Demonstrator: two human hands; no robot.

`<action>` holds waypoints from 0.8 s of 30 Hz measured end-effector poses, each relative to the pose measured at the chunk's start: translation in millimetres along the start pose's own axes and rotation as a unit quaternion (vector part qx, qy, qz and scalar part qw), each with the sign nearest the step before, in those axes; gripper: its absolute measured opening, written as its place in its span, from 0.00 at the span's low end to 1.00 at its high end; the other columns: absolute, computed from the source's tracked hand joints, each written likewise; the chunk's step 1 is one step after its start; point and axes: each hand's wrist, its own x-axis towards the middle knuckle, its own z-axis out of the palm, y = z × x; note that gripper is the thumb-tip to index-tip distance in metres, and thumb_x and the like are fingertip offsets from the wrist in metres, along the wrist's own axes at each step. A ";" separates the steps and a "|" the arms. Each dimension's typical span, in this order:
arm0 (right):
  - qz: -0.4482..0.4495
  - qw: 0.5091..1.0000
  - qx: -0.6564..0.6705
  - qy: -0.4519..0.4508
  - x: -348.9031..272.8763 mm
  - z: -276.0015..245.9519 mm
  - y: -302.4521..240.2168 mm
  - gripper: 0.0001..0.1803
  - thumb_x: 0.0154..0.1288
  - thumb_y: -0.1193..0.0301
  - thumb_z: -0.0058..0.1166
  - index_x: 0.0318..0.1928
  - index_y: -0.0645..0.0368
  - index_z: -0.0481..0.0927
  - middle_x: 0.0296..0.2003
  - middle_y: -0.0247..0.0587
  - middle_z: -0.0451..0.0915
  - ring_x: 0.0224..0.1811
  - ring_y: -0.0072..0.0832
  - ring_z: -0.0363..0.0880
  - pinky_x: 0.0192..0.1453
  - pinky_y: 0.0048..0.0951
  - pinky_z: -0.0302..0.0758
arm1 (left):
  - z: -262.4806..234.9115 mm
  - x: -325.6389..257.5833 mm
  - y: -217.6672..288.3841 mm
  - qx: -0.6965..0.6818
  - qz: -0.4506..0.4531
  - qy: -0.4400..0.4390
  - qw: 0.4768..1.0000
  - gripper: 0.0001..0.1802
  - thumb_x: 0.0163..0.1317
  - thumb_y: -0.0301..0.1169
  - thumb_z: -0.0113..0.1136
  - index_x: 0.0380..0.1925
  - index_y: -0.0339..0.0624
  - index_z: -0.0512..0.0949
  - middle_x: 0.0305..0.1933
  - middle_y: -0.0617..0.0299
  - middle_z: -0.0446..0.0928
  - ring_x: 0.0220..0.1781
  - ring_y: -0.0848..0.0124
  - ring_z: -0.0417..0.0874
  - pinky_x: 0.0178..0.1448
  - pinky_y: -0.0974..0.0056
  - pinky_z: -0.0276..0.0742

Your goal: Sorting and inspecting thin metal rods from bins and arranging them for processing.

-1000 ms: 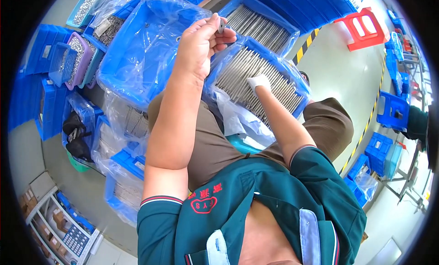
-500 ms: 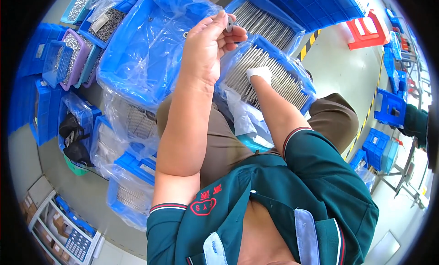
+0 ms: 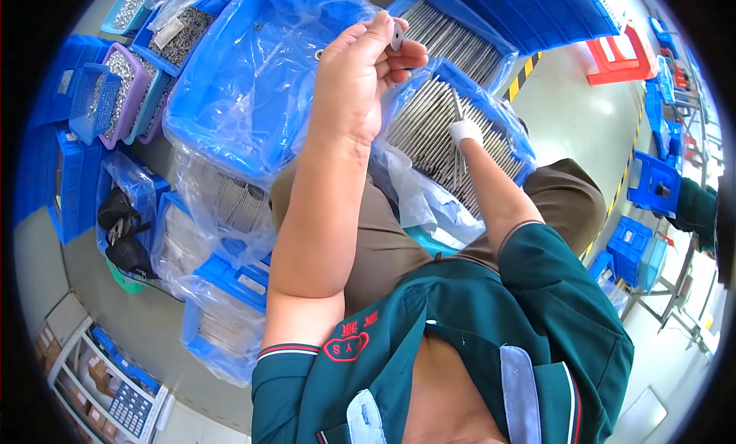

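Note:
My left hand (image 3: 356, 68), bare, is raised over the near-right edge of a big blue bin lined with clear plastic (image 3: 180, 107). Its thumb and fingers pinch a small grey metal washer (image 3: 397, 36) with a hole in its middle. Farther right, my right hand (image 3: 464, 131), in a white glove, is closed on a slim metal rod (image 3: 458, 105) that sticks out past the fingers. Below it lie many similar rods (image 3: 422, 126) in a smaller plastic-lined blue bin (image 3: 524, 149). Whether the glove holds more than one rod I cannot tell.
Behind stands another blue bin of rods (image 3: 452, 42). Baskets of small metal parts (image 3: 119, 91) are stacked at far left, with plastic-wrapped bins (image 3: 222, 321) nearer. A red stool (image 3: 625, 57) stands at the far right, past black-and-yellow floor tape (image 3: 524, 76).
My right hand has moved right and slightly nearer, and a rod now shows lifted in its grip. My left hand has shifted a little right, still pinching the washer.

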 end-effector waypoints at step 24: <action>-0.438 0.384 0.811 -0.045 -207.7 -240.1 -55.7 0.14 0.68 0.60 0.48 0.33 0.57 0.68 0.21 0.34 0.68 0.21 0.24 0.67 0.30 0.31 0.70 | 66.5 -12.0 -106.8 -0.253 -0.207 -0.063 0.943 0.18 0.70 0.45 0.38 0.43 0.46 0.73 0.48 0.55 0.76 0.50 0.58 0.76 0.54 0.49 0.68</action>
